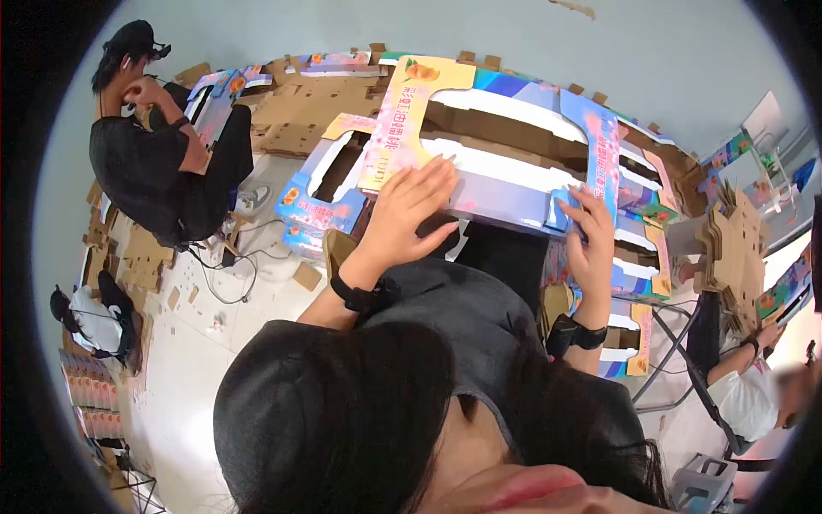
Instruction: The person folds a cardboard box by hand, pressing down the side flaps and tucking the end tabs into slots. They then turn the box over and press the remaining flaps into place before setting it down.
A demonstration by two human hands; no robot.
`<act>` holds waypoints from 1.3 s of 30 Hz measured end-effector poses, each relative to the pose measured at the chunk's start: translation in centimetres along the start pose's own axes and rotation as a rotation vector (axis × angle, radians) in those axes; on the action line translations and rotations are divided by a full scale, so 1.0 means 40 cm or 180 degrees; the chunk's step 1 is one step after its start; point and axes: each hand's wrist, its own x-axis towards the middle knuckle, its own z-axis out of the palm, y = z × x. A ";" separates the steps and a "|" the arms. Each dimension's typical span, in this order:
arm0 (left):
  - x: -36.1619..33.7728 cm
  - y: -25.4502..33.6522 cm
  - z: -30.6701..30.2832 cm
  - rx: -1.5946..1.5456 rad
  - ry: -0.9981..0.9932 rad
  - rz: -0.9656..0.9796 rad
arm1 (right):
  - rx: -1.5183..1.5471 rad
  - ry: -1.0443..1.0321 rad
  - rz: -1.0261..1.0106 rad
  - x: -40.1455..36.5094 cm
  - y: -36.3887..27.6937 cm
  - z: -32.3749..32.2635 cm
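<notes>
In front of me lies a printed cardboard fruit box [514, 188] with yellow and blue end panels, peach pictures, and a long opening in its top. My left hand [415, 206] rests flat on its near left part, fingers stretched together and thumb held away. At the near right corner, my right hand [591, 236] touches the blue corner panel [561, 210] with its fingers extended and slightly bent. Neither hand is wrapped around anything. Both wrists wear black bands. The underside of the box is hidden.
More printed boxes [321, 201] stand to the left, and several others [638, 257] are stacked on the right. Flat brown cardboard [312, 107] lies behind. A person in black [158, 163] sits at left; others sit farther off. A cable [248, 278] runs over the floor.
</notes>
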 end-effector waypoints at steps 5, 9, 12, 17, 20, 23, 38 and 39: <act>-0.017 -0.004 0.028 0.0165 0.0029 -0.0040 | -0.0754 -0.0340 -0.0036 0.004 -0.047 -0.006; -0.025 -0.005 0.033 0.0223 0.0084 -0.0020 | -0.0904 -0.0461 -0.0040 0.006 -0.054 -0.004; -0.017 0.006 0.032 -0.0113 0.0254 -0.0346 | -0.0821 -0.0494 -0.0066 0.008 -0.045 -0.008; -0.012 -0.006 0.072 -0.0440 0.0704 -0.0714 | -0.0837 -0.0515 -0.0042 0.008 -0.048 -0.012; 0.017 0.008 0.067 -0.0938 0.0976 -0.0922 | -0.0884 -0.0486 -0.0042 0.006 -0.052 -0.004; 0.033 0.027 0.059 -0.1260 0.1134 -0.1012 | -0.0910 -0.0496 -0.0013 0.008 -0.052 -0.003; -0.011 0.003 0.036 0.0189 -0.0002 -0.0234 | -0.0956 -0.0559 0.0063 0.005 -0.055 0.000; -0.011 0.001 0.029 0.0154 -0.0089 -0.0194 | -0.0961 -0.0562 0.0067 0.005 -0.054 0.001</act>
